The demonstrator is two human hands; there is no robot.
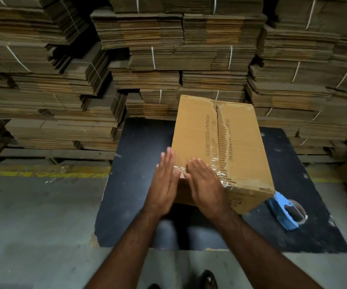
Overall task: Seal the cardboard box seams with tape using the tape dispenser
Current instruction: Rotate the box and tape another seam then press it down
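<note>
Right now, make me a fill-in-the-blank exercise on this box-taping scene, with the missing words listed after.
1. Both hands, the left hand and the right hand, lie flat with fingers ____ on the near end of the cardboard box.
2. The tape dispenser is coloured ____.
3. The tape dispenser lies on the dark board, held by ____ hand.
4. Clear tape runs across the box's ____ edge.

Missing words: straight; blue; neither; near

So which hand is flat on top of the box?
The right hand, palm down on the taped near edge of the box. The left hand presses the box's left side.
</note>
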